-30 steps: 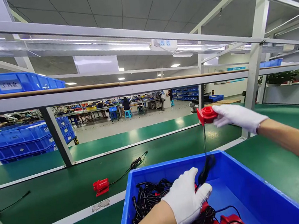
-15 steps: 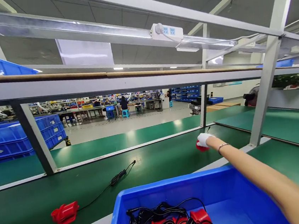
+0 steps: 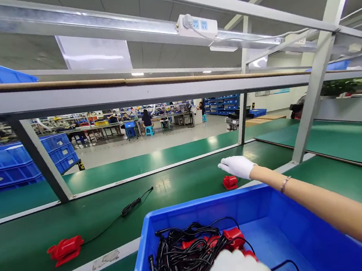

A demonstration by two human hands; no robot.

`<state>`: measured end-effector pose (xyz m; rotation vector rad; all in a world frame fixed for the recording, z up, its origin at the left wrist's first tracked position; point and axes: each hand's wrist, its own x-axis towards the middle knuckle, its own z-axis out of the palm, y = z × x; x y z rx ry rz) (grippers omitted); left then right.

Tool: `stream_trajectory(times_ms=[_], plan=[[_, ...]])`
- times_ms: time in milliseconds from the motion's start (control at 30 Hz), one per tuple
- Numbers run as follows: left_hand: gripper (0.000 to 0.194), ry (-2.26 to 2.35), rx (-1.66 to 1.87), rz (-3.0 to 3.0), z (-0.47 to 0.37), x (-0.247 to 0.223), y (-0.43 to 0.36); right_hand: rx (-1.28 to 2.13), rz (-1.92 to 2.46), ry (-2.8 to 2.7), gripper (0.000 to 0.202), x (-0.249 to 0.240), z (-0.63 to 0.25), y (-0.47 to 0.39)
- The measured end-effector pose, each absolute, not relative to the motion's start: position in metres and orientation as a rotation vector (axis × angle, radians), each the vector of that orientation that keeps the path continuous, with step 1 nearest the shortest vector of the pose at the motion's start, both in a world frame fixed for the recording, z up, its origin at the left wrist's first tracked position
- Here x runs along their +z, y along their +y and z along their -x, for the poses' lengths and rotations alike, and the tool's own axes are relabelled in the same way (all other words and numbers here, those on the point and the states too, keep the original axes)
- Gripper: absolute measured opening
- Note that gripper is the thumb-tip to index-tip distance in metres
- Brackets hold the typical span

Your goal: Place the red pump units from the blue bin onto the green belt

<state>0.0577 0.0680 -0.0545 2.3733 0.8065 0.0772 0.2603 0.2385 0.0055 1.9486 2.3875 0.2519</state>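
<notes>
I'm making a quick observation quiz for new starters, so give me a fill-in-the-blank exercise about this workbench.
The black cables lie piled in a tub coloured ____.
The left hand and right hand both wear gloves coloured ____.
A bracelet shows on the ____ wrist.
The red part left of the tub sits on a surface coloured ____.

Missing words: blue; white; right; green.
</notes>
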Motion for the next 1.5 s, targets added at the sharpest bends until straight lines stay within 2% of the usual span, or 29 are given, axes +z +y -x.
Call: stream_trajectory(times_ms=[133, 267, 500, 700, 900, 1033, 1233, 1400, 1500], plan=[[0.050, 1.033, 0.227, -2.560, -0.046, -0.022, 0.065, 0.292, -1.737, 2.571, 0.045, 0.003, -0.238, 0.166], [0.050, 1.117, 0.104, -2.649, -0.037, -0.018, 0.068, 0.243, -1.667, 2.593, 0.046, -0.004, -0.236, 0.106], [0.053, 1.007, 0.033, -2.684, -0.035, -0.024, 0.070, -0.248, -1.478, 2.496, 0.028, -0.050, -0.261, 0.044], [0.058, 1.027, 0.022, -2.666, -0.031, -0.027, 0.076, -0.600, -1.581, 2.336, 0.037, -0.075, -0.280, 0.029], [0.061, 1.027, 0.027, -2.642, -0.030, -0.029, 0.075, -0.417, -1.755, 2.183, 0.052, -0.074, -0.267, 0.012], [0.060, 1.039, 0.051, -2.613, -0.029, -0.027, 0.073, -0.254, -1.769, 2.172, 0.045, -0.074, -0.253, 0.006], [0.049, 1.018, 0.192, -2.516, -0.030, -0.021, 0.069, -0.269, -1.944, 2.283, 0.032, -0.034, -0.266, 0.017], [0.059, 0.935, 0.439, -2.336, -0.038, -0.012, 0.059, -0.676, -2.139, 2.391, 0.053, 0.024, -0.281, 0.028], [0.069, 0.752, 0.613, -2.131, -0.046, -0.009, 0.049, -1.111, -2.313, 2.471, 0.065, 0.040, -0.269, 0.028]])
